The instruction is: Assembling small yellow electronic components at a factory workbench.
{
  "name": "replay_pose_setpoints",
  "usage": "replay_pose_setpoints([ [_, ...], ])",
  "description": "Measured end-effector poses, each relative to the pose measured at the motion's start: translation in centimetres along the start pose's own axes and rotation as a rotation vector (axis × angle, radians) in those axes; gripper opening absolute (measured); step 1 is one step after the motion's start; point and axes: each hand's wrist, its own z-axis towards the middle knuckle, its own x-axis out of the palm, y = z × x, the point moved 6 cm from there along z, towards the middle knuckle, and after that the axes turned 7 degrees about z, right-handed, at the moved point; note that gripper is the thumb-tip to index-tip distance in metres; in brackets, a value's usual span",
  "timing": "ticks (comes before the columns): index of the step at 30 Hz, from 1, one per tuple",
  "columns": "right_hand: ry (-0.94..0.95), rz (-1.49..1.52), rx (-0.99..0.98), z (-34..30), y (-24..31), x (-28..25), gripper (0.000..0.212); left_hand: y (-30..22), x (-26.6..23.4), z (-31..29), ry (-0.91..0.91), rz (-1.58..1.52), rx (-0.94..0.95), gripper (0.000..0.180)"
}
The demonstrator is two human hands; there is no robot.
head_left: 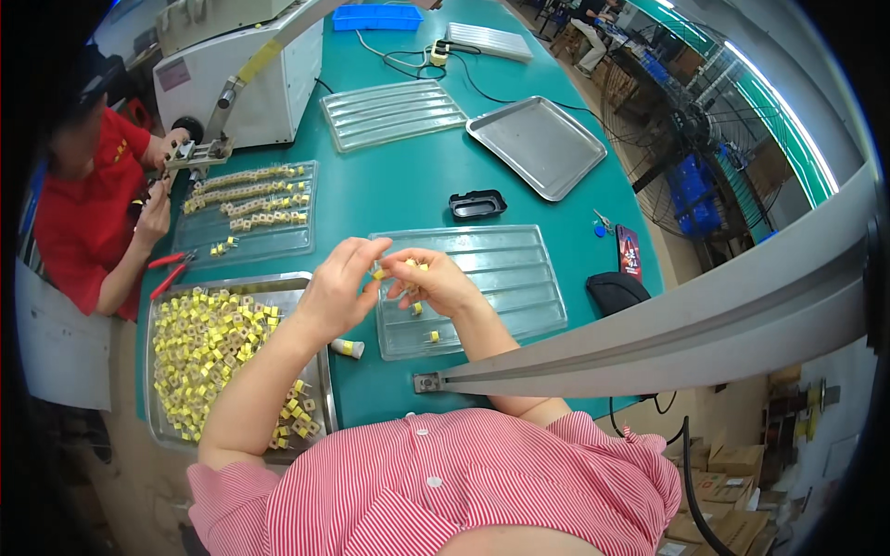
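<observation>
Over the near-left part of a clear ribbed plastic tray [505, 287], my two hands are close together. My left hand [336, 289] pinches a small yellow-wrapped coil [378, 274] between thumb and fingers. Several more such coils sit in the curled fingers of my right hand [443, 283], partly hidden by them. Two loose coils, one of them the yellow coil [434, 336], lie in the ribbed tray below my right hand. Left of my left forearm, a metal tray [326, 394] holds a big heap of the same yellow and tan coils [209, 357].
A co-worker in a red shirt [69, 222] handles something at a machine [232, 97] on the left. Nearby are a tray with rows of coils [269, 243] and red-handled pliers [171, 269]. A grey metal beam [667, 338] crosses the right side. Beyond lie a black box [477, 205] and metal tray [538, 148].
</observation>
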Motion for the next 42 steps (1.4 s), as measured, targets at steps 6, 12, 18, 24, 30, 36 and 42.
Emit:
replay_pose_setpoints([
  [6,0.164,0.084,0.029,0.0,-0.8,0.8,0.024,-2.5,-1.3,0.3,-0.101,0.051,0.162,0.046],
  [12,0.219,0.444,0.004,-0.6,0.0,1.5,0.018,-3.0,-2.4,-0.2,-0.271,0.150,0.191,0.041],
  [18,0.284,0.516,0.008,-0.7,-0.4,2.0,0.016,-3.3,-2.4,-0.4,-0.287,0.198,0.225,0.038],
  [24,0.304,0.454,-0.033,-1.0,0.1,2.4,0.015,-3.6,-2.4,-0.5,-0.337,0.244,0.261,0.034],
  [30,0.239,0.379,-0.088,-1.1,0.6,2.2,0.014,-3.9,-2.2,-0.7,-0.348,0.329,0.270,0.027],
  [36,0.181,0.257,-0.146,-1.0,1.0,1.7,0.014,-4.3,-2.1,-0.6,-0.332,0.389,0.246,0.022],
  [42,0.176,0.151,-0.151,-1.1,1.3,1.9,0.015,-3.5,-2.2,-0.3,-0.274,0.337,0.208,0.018],
])
